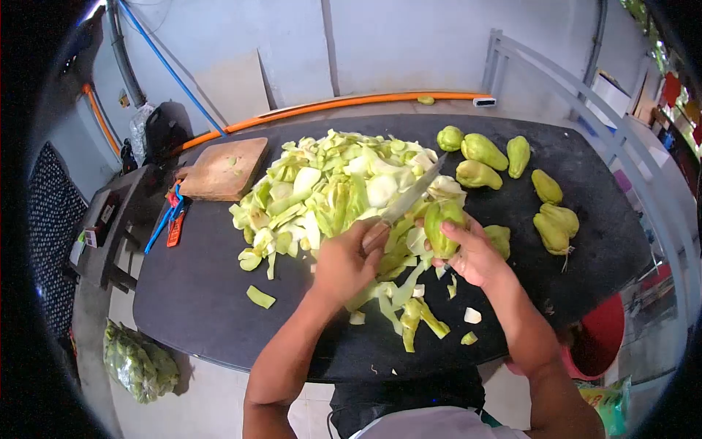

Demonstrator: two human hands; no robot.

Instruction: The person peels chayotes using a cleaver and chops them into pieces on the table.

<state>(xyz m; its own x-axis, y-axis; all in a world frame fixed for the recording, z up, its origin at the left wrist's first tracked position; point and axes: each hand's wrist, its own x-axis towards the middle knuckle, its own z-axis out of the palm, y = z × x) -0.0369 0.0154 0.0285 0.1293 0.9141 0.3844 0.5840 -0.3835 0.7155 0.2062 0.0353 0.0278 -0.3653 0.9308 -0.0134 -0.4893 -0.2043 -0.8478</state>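
A: Chayote (440,228) up over the table (205,293), just beyond the pile's near-right edge, and the right hand (472,252) has its fingers clamped around it!

B: And the left hand (351,257)?

A: Fingers wrapped on the knife (412,197), blade slanting up and away beside the fruit.

B: For clean work, I'd say shallow strokes, fingertips clear of the edge, and turn the fruit, not the wrist.

A: The pile (322,194) of cut pieces heaps up behind; whole chayotes (484,151) wait to the right.

B: Containers?

A: Clear bag (139,364) on the floor at left, stuffed with something green. Red bucket (613,329) at right: contents too dark to tell!
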